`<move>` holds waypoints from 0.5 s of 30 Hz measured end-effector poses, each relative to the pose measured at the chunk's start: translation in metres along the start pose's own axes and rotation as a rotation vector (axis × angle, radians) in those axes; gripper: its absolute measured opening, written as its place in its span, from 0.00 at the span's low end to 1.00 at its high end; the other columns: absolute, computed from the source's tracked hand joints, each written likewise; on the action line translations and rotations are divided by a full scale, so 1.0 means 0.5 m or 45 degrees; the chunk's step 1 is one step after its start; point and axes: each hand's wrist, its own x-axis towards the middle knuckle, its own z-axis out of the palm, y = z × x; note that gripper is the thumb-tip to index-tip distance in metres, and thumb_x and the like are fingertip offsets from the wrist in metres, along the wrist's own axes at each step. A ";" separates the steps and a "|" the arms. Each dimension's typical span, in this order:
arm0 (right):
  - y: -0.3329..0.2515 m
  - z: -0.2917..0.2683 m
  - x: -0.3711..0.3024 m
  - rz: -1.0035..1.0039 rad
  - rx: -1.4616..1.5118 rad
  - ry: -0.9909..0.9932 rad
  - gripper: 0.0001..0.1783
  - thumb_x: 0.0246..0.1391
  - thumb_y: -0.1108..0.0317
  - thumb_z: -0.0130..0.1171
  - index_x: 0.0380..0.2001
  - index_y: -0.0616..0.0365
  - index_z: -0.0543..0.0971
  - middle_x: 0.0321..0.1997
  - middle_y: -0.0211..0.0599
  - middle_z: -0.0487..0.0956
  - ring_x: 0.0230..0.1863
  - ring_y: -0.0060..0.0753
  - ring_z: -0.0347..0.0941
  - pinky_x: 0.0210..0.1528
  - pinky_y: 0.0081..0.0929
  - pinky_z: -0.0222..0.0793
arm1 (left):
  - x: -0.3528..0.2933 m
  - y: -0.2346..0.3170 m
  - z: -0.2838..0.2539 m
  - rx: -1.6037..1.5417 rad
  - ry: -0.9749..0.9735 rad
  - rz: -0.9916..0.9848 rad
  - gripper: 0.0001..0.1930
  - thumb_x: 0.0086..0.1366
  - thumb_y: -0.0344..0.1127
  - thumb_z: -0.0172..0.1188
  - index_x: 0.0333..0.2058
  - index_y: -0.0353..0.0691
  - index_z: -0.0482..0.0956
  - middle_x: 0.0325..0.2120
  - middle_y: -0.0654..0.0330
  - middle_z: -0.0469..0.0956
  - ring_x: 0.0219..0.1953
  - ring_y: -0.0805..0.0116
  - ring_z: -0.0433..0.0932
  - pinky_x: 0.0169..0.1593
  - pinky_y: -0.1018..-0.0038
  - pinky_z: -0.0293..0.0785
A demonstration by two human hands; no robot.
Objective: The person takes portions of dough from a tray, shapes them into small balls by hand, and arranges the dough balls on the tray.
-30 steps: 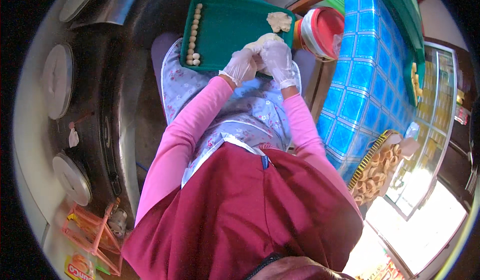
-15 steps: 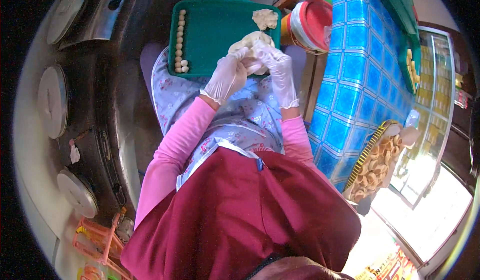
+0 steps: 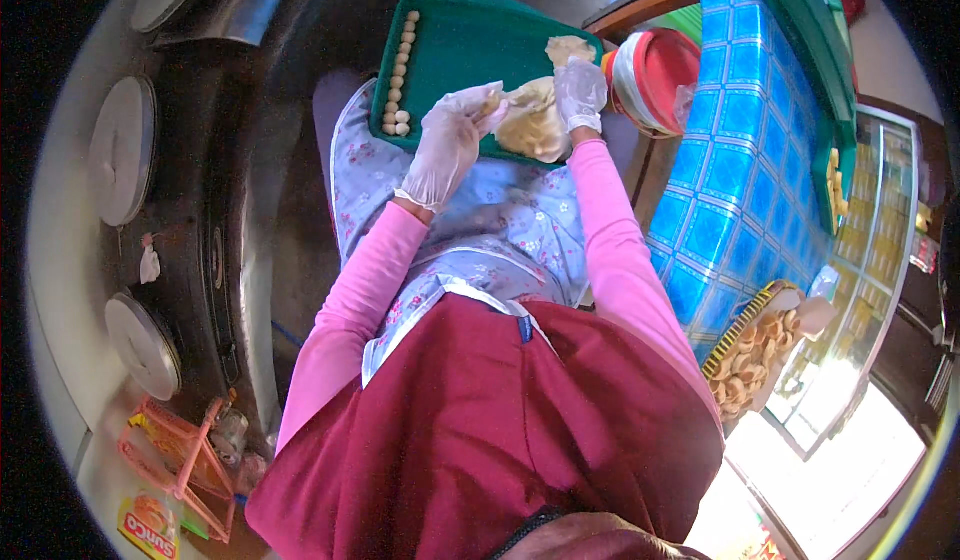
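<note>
Pinching dough bit (image 3: 491, 105): curled left hand (image 3: 450, 142)

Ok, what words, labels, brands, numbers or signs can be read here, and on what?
Yellow package, lower left: large white lettering on red; I won't copy the wording.
Small blue tag on the maroon cloth: any marking is too small to read.
Red-and-yellow print, lower right edge: cut off, unreadable.
Green tray and dough: no writing visible.
</note>
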 end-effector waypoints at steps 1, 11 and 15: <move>-0.007 0.003 0.004 0.020 -0.019 -0.027 0.10 0.48 0.63 0.55 0.21 0.53 0.81 0.26 0.48 0.81 0.31 0.53 0.79 0.34 0.50 0.73 | -0.001 0.001 0.000 -0.002 0.007 0.010 0.15 0.64 0.21 0.56 0.49 0.22 0.73 0.45 0.47 0.77 0.47 0.59 0.79 0.58 0.71 0.76; -0.114 -0.187 -0.049 0.549 1.859 -0.420 0.09 0.47 0.67 0.64 0.29 0.61 0.85 0.23 0.32 0.80 0.25 0.26 0.75 0.28 0.27 0.69 | 0.012 -0.001 -0.038 0.490 0.196 0.018 0.13 0.63 0.27 0.61 0.46 0.29 0.78 0.39 0.54 0.82 0.40 0.68 0.81 0.47 0.76 0.78; -0.136 -0.219 -0.110 0.552 1.946 -0.587 0.08 0.50 0.67 0.65 0.30 0.60 0.85 0.25 0.28 0.80 0.23 0.16 0.70 0.25 0.16 0.64 | 0.022 -0.024 -0.024 0.634 0.219 -0.097 0.15 0.64 0.32 0.64 0.47 0.30 0.79 0.41 0.55 0.82 0.40 0.70 0.81 0.48 0.76 0.78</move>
